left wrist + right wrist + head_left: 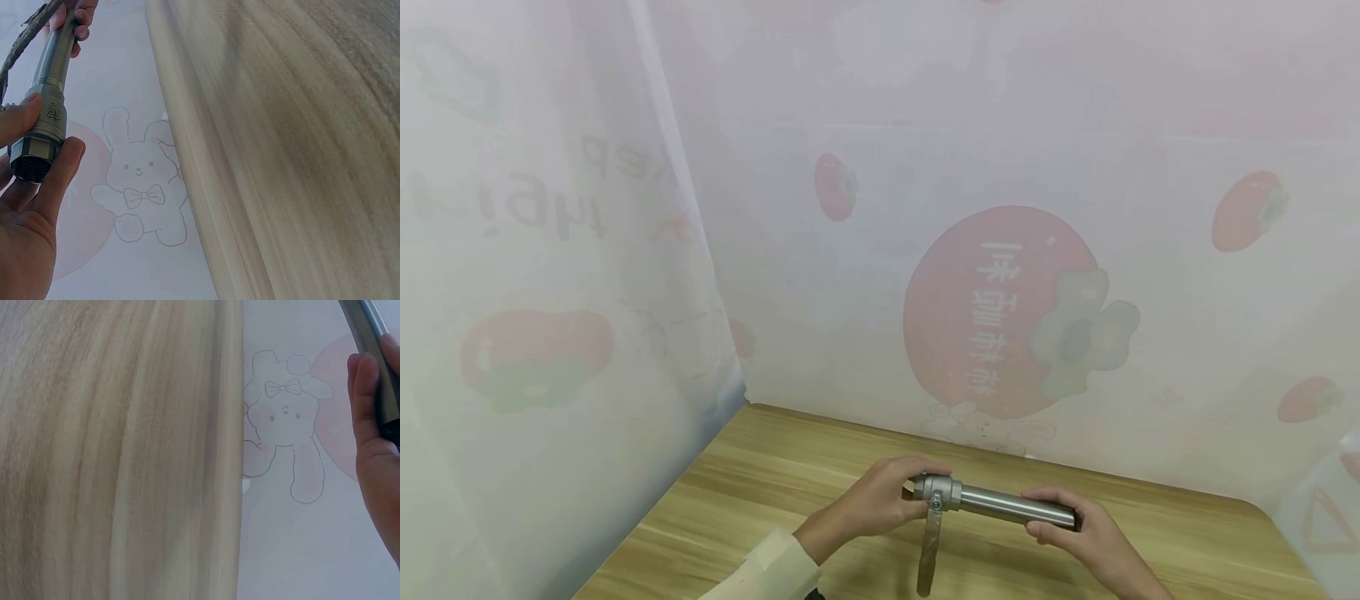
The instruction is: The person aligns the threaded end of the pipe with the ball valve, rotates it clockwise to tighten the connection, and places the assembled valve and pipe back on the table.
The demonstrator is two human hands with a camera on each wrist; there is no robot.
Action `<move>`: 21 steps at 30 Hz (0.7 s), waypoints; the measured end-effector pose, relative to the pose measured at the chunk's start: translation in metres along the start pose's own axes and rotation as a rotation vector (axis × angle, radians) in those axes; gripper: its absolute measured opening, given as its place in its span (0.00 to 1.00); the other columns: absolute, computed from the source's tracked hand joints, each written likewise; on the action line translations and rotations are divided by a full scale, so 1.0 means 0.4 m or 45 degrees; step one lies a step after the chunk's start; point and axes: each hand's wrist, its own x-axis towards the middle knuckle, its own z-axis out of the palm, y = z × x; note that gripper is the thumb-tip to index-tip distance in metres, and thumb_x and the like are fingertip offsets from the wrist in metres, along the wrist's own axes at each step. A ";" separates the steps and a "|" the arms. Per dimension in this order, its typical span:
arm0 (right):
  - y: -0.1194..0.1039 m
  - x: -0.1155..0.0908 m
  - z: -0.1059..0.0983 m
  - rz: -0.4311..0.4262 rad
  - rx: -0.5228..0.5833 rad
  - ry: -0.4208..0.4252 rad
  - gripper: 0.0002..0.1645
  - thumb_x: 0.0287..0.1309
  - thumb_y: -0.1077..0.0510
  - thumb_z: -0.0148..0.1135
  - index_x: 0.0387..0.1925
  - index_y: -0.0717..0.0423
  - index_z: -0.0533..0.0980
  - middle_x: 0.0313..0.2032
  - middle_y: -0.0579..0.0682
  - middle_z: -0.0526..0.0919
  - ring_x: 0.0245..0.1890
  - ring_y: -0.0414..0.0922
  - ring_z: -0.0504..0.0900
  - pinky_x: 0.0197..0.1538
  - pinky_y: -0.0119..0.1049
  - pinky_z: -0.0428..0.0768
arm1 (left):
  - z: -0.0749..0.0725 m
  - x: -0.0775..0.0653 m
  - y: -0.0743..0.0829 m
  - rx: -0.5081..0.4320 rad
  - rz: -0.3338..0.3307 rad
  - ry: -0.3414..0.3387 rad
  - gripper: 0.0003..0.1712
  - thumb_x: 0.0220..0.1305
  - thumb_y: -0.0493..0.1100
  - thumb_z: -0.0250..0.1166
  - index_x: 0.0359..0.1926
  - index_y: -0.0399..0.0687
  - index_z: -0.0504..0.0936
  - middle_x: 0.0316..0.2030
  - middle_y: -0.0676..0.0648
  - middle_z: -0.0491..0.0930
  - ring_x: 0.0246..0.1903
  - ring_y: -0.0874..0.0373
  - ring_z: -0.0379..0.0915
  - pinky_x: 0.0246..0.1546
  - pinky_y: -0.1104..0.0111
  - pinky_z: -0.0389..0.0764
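Note:
A metal ball valve (938,490) with a straight steel pipe (1000,502) joined to one end is held over the table. Its lever handle (929,552) points down toward the near side in the head view. My left hand (876,500) grips the valve body between thumb and fingers. In the left wrist view, the hexagonal end (36,153) of the valve shows a dark threaded opening. Around the far end of the pipe, my right hand (1093,537) curls its thumb and fingers. The right wrist view catches only part of that pipe (369,331).
The wood-grain table (775,450) ends at a back edge just beyond the hands. Behind it hangs a pale curtain (820,317) printed with red fruit and a rabbit drawing. A second curtain (550,275) closes off the left side.

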 end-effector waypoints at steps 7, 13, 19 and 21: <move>-0.006 0.000 -0.003 0.067 -0.004 0.027 0.28 0.74 0.57 0.70 0.69 0.64 0.78 0.55 0.63 0.85 0.45 0.41 0.89 0.47 0.35 0.92 | 0.000 0.002 -0.002 0.029 0.000 0.010 0.29 0.69 0.30 0.73 0.69 0.47 0.83 0.63 0.48 0.86 0.57 0.63 0.83 0.52 0.80 0.87; -0.004 -0.001 -0.004 0.053 -0.025 0.035 0.27 0.74 0.57 0.70 0.69 0.63 0.78 0.55 0.61 0.86 0.44 0.43 0.89 0.47 0.35 0.92 | 0.001 0.003 -0.004 0.030 0.001 0.011 0.30 0.69 0.30 0.73 0.69 0.50 0.83 0.63 0.49 0.86 0.57 0.64 0.83 0.52 0.80 0.86; -0.005 -0.001 -0.003 0.045 -0.027 0.032 0.27 0.75 0.57 0.68 0.69 0.62 0.78 0.55 0.61 0.86 0.43 0.45 0.89 0.46 0.36 0.92 | 0.002 0.002 -0.003 0.029 0.007 0.007 0.30 0.69 0.29 0.72 0.69 0.50 0.83 0.63 0.48 0.86 0.57 0.63 0.83 0.52 0.80 0.86; -0.006 -0.001 -0.002 0.044 -0.018 0.028 0.27 0.75 0.58 0.68 0.69 0.62 0.78 0.57 0.62 0.85 0.43 0.44 0.89 0.47 0.37 0.92 | 0.002 0.001 -0.002 0.023 -0.005 0.005 0.30 0.69 0.29 0.72 0.69 0.50 0.83 0.63 0.49 0.86 0.57 0.64 0.83 0.52 0.81 0.86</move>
